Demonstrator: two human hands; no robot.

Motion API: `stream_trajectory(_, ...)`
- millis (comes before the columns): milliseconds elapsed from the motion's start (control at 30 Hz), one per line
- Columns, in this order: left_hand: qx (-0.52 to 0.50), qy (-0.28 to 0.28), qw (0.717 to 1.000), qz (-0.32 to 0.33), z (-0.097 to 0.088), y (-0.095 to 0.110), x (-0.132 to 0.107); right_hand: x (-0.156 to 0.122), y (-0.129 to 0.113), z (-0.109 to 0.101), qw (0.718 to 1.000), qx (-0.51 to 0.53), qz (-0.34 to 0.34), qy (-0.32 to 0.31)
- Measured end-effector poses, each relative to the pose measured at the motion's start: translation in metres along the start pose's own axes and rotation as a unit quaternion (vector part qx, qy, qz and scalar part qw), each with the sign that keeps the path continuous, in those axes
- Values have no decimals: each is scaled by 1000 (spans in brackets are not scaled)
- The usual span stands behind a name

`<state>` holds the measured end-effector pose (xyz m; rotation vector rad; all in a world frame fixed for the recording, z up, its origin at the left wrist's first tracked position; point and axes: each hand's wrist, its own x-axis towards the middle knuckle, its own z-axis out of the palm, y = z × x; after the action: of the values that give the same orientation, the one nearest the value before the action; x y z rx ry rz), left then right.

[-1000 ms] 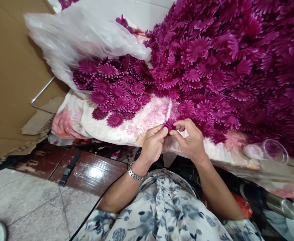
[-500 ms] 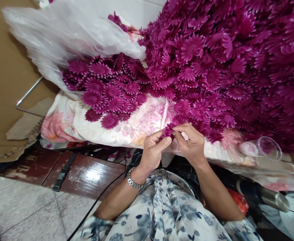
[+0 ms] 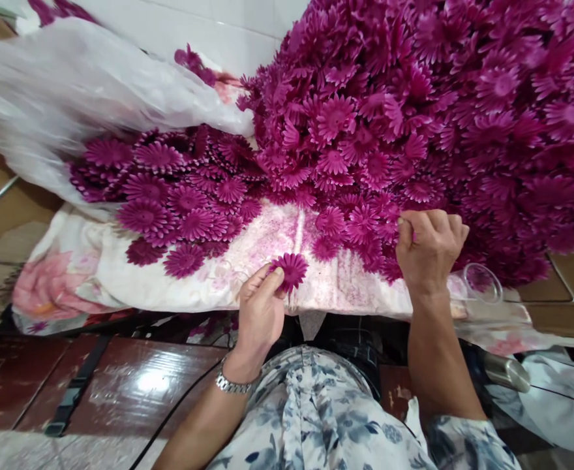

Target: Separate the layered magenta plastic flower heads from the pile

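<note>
Left to right: a clear plastic bag (image 3: 72,91) lies at the far left corner of the floral cloth (image 3: 111,274), with flat petal discs (image 3: 169,189) spilling from its mouth toward the near edge. At the middle of the near edge, the left hand (image 3: 260,310) pinches a single magenta flower (image 3: 291,269) between thumb and fingertips, face-up just above the cloth. The right hand (image 3: 428,245), fingers curled in, rests on the near rim of the flower heap (image 3: 438,98) filling the right side; whether it grips a flower cannot be told, and a clear cup (image 3: 483,284) lies just beside it.
</note>
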<state>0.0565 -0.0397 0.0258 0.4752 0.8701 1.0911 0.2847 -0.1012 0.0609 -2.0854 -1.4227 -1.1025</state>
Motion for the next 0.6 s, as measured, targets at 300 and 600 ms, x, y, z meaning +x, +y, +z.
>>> stream_trajectory(300,-1,-44,999,1,4,-5,-2,-27,31,15,984,-47,19,-170)
stream_trajectory(600,13,-79,997,-21,17,-10,-7,-16,-11,-27,978,206,33,-2)
